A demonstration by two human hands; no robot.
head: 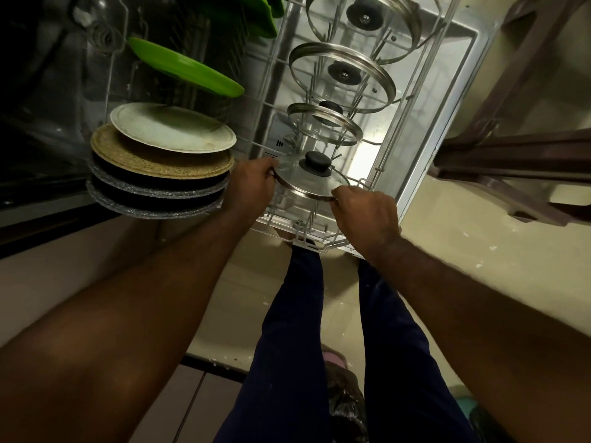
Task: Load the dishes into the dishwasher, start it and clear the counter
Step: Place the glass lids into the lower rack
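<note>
**Left hand (252, 185) and right hand (366, 215) on a steel-rimmed glass lid with black knob (305, 179)**

Head view: both pinch its rim from opposite sides, above the front edge of the white wire dishwasher rack (323, 246). Best lowered rim-first between the tines (309, 219), tilted like the three glass lids (342, 75) standing behind, and released only once it rests unaided.

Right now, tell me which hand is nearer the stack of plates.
Left. The left hand grips the lid beside the stack of plates; the right hand grips the lid's far rim, farther away.
</note>
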